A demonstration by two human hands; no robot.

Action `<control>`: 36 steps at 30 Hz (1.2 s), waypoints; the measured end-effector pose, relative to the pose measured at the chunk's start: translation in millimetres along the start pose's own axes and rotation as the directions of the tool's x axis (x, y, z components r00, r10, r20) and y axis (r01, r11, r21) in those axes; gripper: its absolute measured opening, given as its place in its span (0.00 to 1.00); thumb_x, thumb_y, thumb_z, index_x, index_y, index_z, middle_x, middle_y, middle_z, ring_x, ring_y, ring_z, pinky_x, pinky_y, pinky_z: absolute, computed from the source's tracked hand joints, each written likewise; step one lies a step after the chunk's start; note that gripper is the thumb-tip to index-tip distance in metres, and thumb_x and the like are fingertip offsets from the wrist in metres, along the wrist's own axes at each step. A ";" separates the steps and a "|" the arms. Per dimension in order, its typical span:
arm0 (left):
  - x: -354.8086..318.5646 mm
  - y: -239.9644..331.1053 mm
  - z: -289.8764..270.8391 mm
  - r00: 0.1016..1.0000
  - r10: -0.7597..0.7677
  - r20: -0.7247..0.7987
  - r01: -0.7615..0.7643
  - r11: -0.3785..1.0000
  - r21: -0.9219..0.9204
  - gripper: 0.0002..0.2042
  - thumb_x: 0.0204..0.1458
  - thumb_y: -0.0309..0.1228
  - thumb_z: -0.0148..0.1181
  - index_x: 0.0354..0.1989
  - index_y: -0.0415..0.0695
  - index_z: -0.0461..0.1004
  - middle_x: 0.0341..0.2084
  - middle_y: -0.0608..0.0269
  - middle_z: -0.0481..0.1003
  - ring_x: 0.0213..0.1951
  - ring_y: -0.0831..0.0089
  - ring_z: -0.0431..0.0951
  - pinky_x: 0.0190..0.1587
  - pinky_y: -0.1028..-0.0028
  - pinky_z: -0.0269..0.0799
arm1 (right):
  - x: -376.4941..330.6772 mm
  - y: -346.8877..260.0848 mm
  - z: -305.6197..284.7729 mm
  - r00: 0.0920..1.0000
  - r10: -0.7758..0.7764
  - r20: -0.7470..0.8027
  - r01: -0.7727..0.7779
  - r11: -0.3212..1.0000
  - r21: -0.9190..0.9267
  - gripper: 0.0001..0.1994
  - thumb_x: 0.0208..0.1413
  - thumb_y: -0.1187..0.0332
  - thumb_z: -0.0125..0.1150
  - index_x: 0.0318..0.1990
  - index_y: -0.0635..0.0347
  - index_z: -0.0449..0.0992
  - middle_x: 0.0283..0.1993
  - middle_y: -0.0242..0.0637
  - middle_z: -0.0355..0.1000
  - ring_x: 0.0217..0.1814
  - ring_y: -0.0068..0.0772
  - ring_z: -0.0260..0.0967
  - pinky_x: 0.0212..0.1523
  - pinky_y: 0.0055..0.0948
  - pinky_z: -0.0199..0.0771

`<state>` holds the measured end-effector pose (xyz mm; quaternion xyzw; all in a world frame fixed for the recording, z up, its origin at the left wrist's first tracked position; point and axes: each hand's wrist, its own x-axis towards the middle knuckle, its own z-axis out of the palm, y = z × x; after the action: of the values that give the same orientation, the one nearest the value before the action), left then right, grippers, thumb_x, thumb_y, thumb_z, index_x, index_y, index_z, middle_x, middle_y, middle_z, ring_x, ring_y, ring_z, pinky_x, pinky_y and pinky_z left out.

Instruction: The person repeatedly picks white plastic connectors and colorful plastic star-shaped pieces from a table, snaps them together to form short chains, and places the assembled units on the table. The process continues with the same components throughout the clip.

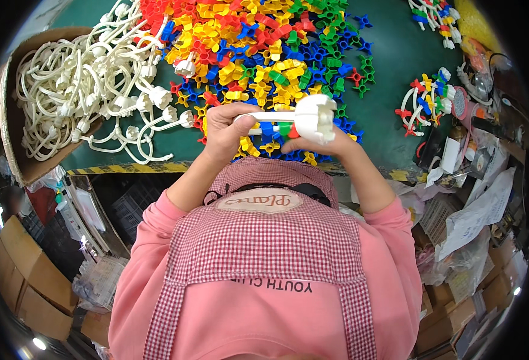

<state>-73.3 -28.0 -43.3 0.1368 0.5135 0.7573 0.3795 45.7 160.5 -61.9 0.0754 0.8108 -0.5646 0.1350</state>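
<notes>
Looking down from the head camera, both hands meet just above the near edge of the green tabletop (396, 54). The left hand (227, 129) has its fingers clenched around the thin white stem of a white plastic piece (312, 117), whose wide, notched round head points to the right. The right hand (324, 146) cups the piece from below, its fingers grasping the stem close under that head, where small blue, green and red plastic connectors (279, 129) sit between the two hands. The piece is held level, lifted clear of the tabletop and in front of the person's chest.

Behind the hands lies a large heap of small coloured connectors (276, 42) in red, yellow, blue and green, spread across the middle of the tabletop. To the left, a cardboard box (9, 114) holds a tangle of white curved stems with round heads (78, 78), some spilling onto the tabletop. To the right lie finished bundles of white stems with coloured connectors (426, 102). The person wears a pink top with a checked apron (264, 252).
</notes>
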 end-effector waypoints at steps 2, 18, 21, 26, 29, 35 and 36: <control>-4.8 -1.2 -12.1 0.999 0.025 -0.043 -0.020 0.995 0.094 0.14 0.51 0.34 0.59 0.35 0.33 0.75 0.15 0.70 0.66 0.15 0.85 0.57 0.19 0.81 0.49 | -11.3 13.7 3.7 0.991 0.126 -0.035 -0.097 0.886 0.453 0.20 0.43 0.65 0.66 0.47 0.55 0.75 0.46 0.37 0.74 0.37 0.27 0.72 0.41 0.29 0.72; -13.1 -13.1 -25.3 0.988 -0.057 -0.146 0.065 0.996 0.055 0.10 0.52 0.31 0.60 0.35 0.36 0.77 0.14 0.74 0.65 0.15 0.89 0.56 0.16 0.83 0.47 | -3.8 93.8 36.9 0.944 -0.075 -0.322 -0.100 0.863 -0.494 0.14 0.39 0.71 0.66 0.37 0.57 0.75 0.43 0.36 0.65 0.43 0.39 0.66 0.41 0.36 0.69; -14.9 -14.9 -24.8 0.985 -0.044 -0.166 0.058 0.995 0.083 0.09 0.52 0.30 0.60 0.35 0.36 0.77 0.15 0.74 0.66 0.15 0.89 0.57 0.16 0.83 0.48 | -6.2 83.8 38.8 0.953 -0.120 -0.278 -0.084 0.777 -0.624 0.15 0.37 0.69 0.66 0.38 0.56 0.76 0.45 0.36 0.65 0.46 0.40 0.65 0.44 0.38 0.66; -15.8 -13.1 -25.1 0.977 -0.071 -0.203 0.089 0.993 0.077 0.08 0.53 0.29 0.58 0.35 0.36 0.76 0.14 0.75 0.64 0.15 0.88 0.56 0.16 0.83 0.47 | 5.9 90.6 53.2 0.940 -0.221 -0.258 -0.067 0.625 -0.777 0.14 0.39 0.70 0.61 0.38 0.55 0.75 0.36 0.34 0.66 0.41 0.36 0.64 0.43 0.34 0.63; -16.9 -13.7 -25.7 0.981 -0.005 -0.196 0.036 0.987 0.157 0.10 0.56 0.32 0.54 0.36 0.35 0.74 0.10 0.75 0.59 0.12 0.87 0.52 0.16 0.81 0.43 | 1.7 77.3 49.2 0.901 -0.168 -0.399 -0.146 0.750 -0.645 0.12 0.39 0.71 0.61 0.35 0.58 0.75 0.36 0.36 0.70 0.41 0.39 0.66 0.43 0.36 0.66; -13.6 -6.7 -15.8 0.989 -0.067 -0.129 0.057 0.995 -0.081 0.09 0.53 0.30 0.58 0.35 0.35 0.76 0.12 0.73 0.63 0.13 0.86 0.54 0.16 0.81 0.45 | -12.6 27.3 41.9 0.904 0.135 -0.405 -0.007 0.953 0.301 0.16 0.45 0.66 0.67 0.42 0.63 0.76 0.37 0.36 0.77 0.35 0.21 0.73 0.38 0.22 0.72; -10.7 -3.2 -11.0 0.994 -0.065 -0.088 0.054 0.991 -0.121 0.09 0.53 0.30 0.59 0.35 0.36 0.76 0.12 0.73 0.63 0.13 0.86 0.54 0.16 0.81 0.44 | -12.8 23.1 40.1 0.937 0.177 -0.301 -0.070 0.940 0.334 0.16 0.46 0.68 0.66 0.43 0.64 0.76 0.37 0.35 0.76 0.36 0.21 0.73 0.40 0.22 0.72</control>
<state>-71.3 -42.5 -48.9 0.0640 0.4885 0.7802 0.3855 69.6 131.4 -91.7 0.2399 0.7137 -0.6577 0.0203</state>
